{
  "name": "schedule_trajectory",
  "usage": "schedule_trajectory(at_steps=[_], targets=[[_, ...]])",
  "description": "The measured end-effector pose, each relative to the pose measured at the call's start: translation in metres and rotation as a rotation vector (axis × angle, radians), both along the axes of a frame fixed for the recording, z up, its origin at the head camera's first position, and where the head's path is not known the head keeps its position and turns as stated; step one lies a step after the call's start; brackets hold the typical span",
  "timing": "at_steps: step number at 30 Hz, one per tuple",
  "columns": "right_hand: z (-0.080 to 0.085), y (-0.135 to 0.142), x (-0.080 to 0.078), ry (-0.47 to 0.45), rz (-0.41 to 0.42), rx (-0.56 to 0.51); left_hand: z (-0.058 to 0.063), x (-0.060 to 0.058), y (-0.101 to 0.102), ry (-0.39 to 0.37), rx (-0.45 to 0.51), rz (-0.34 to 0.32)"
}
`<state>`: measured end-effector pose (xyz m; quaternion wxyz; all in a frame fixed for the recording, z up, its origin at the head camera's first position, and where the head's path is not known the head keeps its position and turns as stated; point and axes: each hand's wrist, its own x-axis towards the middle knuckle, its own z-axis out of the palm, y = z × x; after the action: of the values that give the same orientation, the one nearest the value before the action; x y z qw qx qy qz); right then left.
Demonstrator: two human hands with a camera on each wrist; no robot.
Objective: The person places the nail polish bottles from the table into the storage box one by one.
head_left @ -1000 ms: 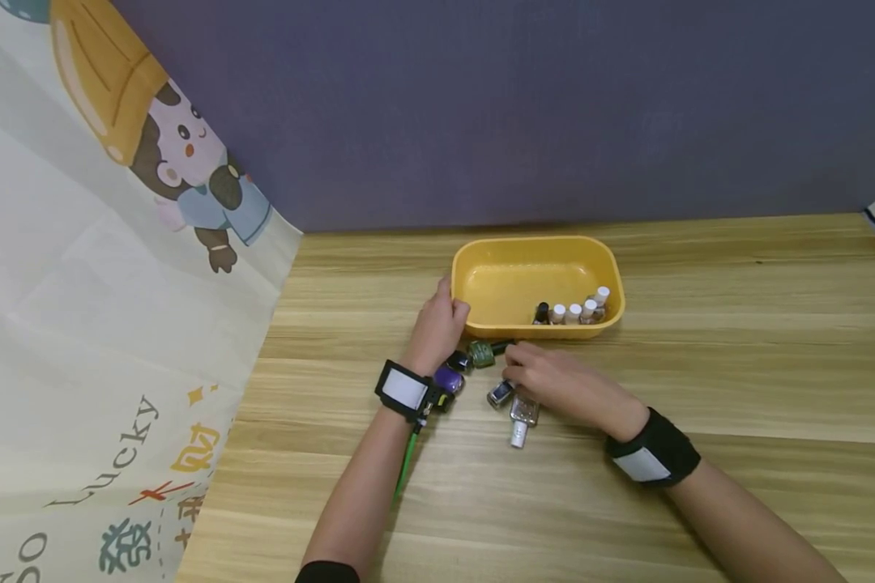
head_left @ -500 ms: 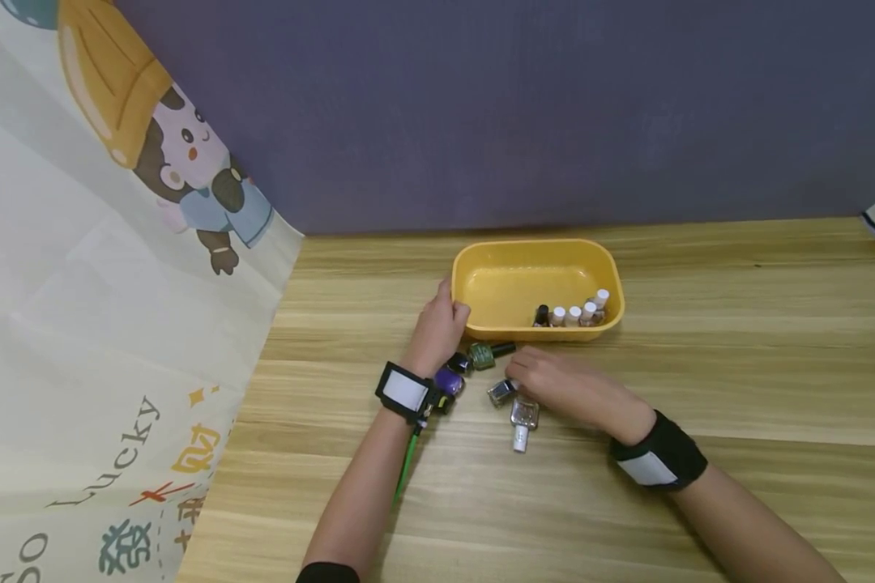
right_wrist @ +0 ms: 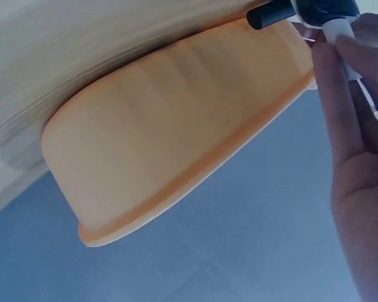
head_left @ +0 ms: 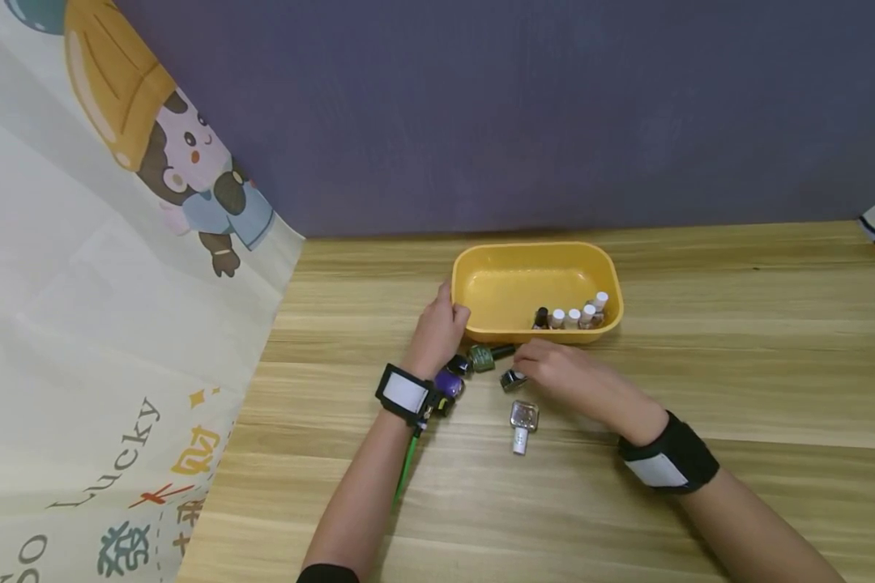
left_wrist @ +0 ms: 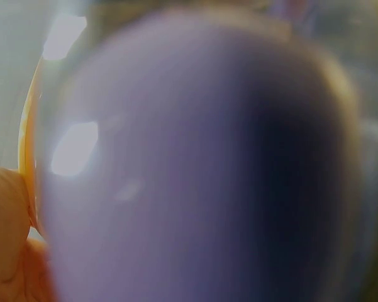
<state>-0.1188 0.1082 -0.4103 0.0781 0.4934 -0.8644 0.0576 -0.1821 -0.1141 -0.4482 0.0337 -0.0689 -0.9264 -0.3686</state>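
So, right hand [head_left: 572, 376]: pinched a dark bottle [head_left: 512, 381] by its white cap [right_wrist: 338, 30]
Same dark bottle: stuck out past the fingertips [right_wrist: 327, 66], kinda near the yellow tray [head_left: 528, 287]
Left hand [head_left: 436, 330]: gripped the tray's left end

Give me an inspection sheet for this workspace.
Surface: pale wood-grain table.
Job's things: yellow rounded-rectangular plastic tub holding four white-capped bottles, one black-capped bottle; outside, green glass bottle, purple glass bottle, clear white-capped bottle, glossy black item.
Clutter: nothing seen.
Grips: left hand grips tub's left end; right hand pinches white cap of dark bottle.
Cables: thin green cord at left black wristband.
Surroundings: blue-grey panel behind; cartoon-printed white sheet, left.
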Motion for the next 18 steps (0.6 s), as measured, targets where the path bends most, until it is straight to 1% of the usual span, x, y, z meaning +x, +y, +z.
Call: schedule_trajectory(at_steps=[9, 15, 18], targets=[[0.0021, 0.0020, 0.0003, 0.009, 0.012, -0.026, -0.0006, 0.0001, -0.0002, 0.002, -0.006, 0.002], [0.0066, 0.0064, -0.0005, -0.046, 0.016, -0.126, -0.0008, -0.0002, 0.0002, 0.010, -0.014, 0.006], [0.0086, 0.0082, -0.0019, -0.055, 0.015, -0.165, -0.0012, -0.0006, -0.0001, 0.010, -0.013, 0.005]])
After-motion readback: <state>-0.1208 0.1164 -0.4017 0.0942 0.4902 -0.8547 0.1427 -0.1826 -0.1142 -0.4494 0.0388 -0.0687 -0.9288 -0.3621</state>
